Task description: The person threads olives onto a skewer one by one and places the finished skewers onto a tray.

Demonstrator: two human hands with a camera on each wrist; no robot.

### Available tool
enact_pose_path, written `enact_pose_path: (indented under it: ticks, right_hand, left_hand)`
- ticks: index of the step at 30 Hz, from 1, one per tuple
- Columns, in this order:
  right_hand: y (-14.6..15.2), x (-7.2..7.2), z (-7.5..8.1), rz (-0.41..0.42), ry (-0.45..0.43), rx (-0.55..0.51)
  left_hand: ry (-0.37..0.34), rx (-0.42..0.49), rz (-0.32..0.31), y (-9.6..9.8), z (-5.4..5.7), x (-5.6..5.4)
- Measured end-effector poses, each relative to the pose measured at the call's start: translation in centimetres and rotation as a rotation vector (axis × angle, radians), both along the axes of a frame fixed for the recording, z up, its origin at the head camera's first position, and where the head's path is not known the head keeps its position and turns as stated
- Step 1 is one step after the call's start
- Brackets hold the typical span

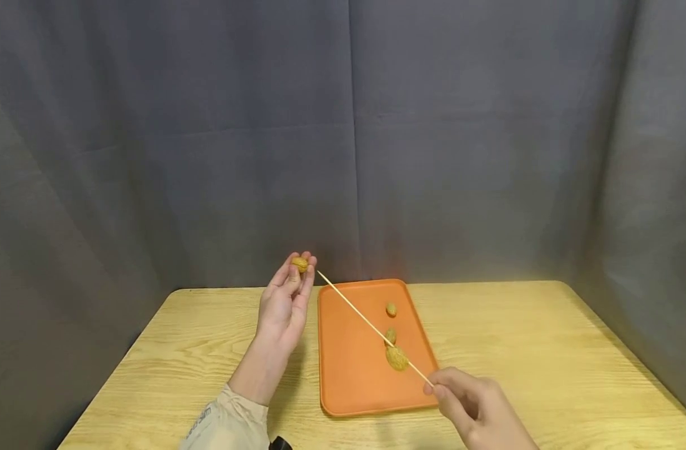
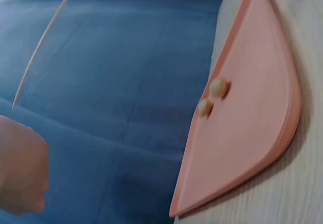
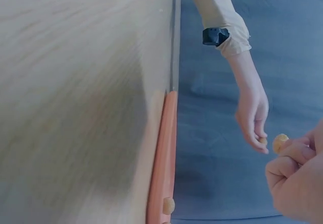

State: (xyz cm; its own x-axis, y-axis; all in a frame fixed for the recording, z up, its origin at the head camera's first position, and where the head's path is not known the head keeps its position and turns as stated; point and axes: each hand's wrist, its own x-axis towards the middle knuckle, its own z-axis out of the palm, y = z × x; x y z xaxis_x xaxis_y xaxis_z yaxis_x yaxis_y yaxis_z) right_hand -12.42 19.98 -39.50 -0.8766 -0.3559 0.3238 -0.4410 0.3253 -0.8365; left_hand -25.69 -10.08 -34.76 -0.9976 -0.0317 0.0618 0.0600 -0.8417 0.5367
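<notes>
My left hand (image 1: 278,306), raised left of the orange tray (image 1: 348,394), pinches a rough golden-brown ball (image 1: 300,264) with thumb and fingertips. Its exact kind cannot be told. A thin wooden skewer (image 1: 357,310) is gripped near its lower end by my right hand (image 1: 480,406). The skewer's pointed tip stands just right of the left fingers, apart from the ball. Close to the right hand, another such ball (image 3: 280,142) appears threaded on the skewer. Two more balls lie on the tray, one farther back (image 1: 391,309) and one partly behind the skewer (image 1: 390,337).
The tray lies on a light wooden table (image 1: 500,331). Grey curtains (image 1: 253,156) surround the table at the back and sides. A dark wrist device (image 3: 215,36) sits on the left sleeve.
</notes>
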Motion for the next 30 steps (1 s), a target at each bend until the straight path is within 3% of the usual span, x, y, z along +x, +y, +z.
enact_pose_path:
  ticks: [4, 11, 14, 19, 23, 30]
  right_hand:
    - [-0.1, -0.1, 0.0, -0.016, 0.001, 0.008]
    - [-0.1, -0.4, 0.0, -0.030, -0.032, 0.020]
    - [0.0, -0.3, 0.0, -0.033, -0.044, 0.019]
    - [-0.2, -0.1, -0.1, -0.042, -0.026, 0.013]
    - [-0.4, 0.0, -0.3, -0.017, 0.003, 0.003]
    - [-0.9, 0.0, -1.1, 0.033, 0.047, -0.025]
  left_hand:
    - [0.033, -0.032, -0.079, 1.1, 0.3, 0.4]
    - [0.047, -0.062, -0.093, 2.0, 0.1, 0.9]
    - [0.070, -0.099, -0.077, 2.1, 0.0, 1.0]
    - [0.111, -0.195, 0.008, 2.5, 0.0, 1.2]
    - [0.083, -0.176, 0.049, 3.0, -0.1, 1.4]
    - [0.034, -0.132, 0.041, 3.4, -0.4, 1.6]
